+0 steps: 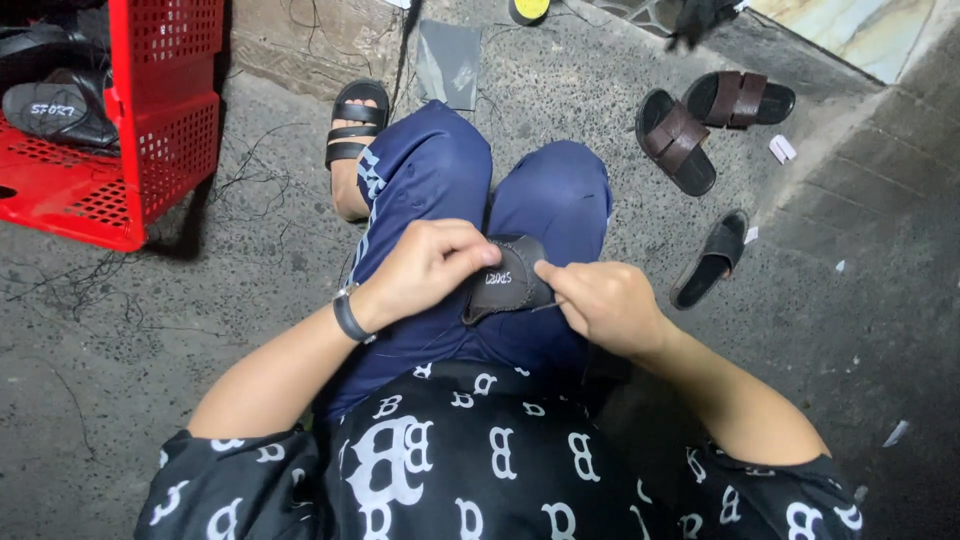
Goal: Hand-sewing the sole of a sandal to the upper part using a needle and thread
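Dark leather, or something very like it: from the head camera, a small curved strap piece (505, 285) sits on the person's lap, resting against the blue trousers (440, 180) between the two hands. The left hand (425, 268) has its fingers curled and pressed together on the upper left edge of the piece, pinching it steady. The right hand (600, 300) is closed too, thumb and forefinger nipped together at the piece's right edge; whether they hold a thread or a needle there is too small to tell.

By the look of it, the piece is light and pliable, bending over the knee yet stiff enough to keep its arch. It looks matte and not slippery, so a pinch at the rim seems the sound place to hold, away from the pale marking in the middle.

Around them on the grey concrete floor (150, 330): a red plastic crate (165, 110) at the left, two brown sandals (700, 120) and a black slide (710, 260) to the right.
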